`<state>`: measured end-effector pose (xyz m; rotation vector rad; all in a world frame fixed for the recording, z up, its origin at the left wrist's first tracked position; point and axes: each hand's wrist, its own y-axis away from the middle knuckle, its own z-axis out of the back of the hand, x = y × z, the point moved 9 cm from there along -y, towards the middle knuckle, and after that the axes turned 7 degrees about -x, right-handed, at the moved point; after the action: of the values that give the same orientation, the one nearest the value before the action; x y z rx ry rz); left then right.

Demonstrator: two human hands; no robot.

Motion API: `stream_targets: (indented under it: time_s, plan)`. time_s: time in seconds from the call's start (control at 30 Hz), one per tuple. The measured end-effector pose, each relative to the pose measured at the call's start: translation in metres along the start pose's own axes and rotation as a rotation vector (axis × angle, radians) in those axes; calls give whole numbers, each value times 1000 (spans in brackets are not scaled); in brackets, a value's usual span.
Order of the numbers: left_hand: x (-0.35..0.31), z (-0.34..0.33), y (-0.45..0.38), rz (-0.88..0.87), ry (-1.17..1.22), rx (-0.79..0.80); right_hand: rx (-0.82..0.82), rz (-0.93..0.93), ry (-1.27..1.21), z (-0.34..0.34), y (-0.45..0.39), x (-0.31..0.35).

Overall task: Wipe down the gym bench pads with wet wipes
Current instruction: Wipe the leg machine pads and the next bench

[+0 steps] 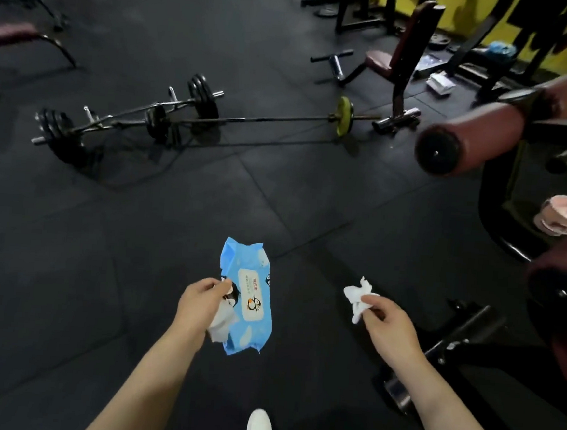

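The left hand [197, 301] grips a blue pack of wet wipes [247, 296] by its left edge, fingers curled round it, with a second white wipe [221, 325] bunched under the same fingers. The right hand [387, 326] pinches a crumpled white wipe [357, 298] between thumb and fingertips, so both hands are closed on something and neither is free.

Both are held in the air over the dark rubber floor [101, 268], not on any pad yet. The pads to be cleaned lie to the right: a maroon roller pad [478, 135] far right, and another maroon pad [566, 267] near right, partly cut off by the frame edge.

The step in hand looks like carrying the wipe over to a pad. To do it well, the crumpled wipe wants opening out flat against the palm, so more of its wet face meets the vinyl, then drawing along the pad in overlapping strokes and round the curved ends. The pack could stay in the left hand or be set down out of the way.

There is open floor ahead and to the left; barbells [195, 116] lie further off. On the right the black machine frame [451, 343] sticks out low near the feet, a likely thing to trip on when stepping in.
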<state>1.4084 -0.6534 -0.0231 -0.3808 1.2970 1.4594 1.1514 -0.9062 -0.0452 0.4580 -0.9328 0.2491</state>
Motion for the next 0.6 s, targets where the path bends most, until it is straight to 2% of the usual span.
stream_targets:
  time_s: [0.3, 0.6]
  plan:
    - [-126, -39, -146, -73, -80, 37, -124, 54, 37, -45, -138, 104]
    - [-235, -119, -297, -102, -120, 74, -150, -51, -110, -95, -331, 175]
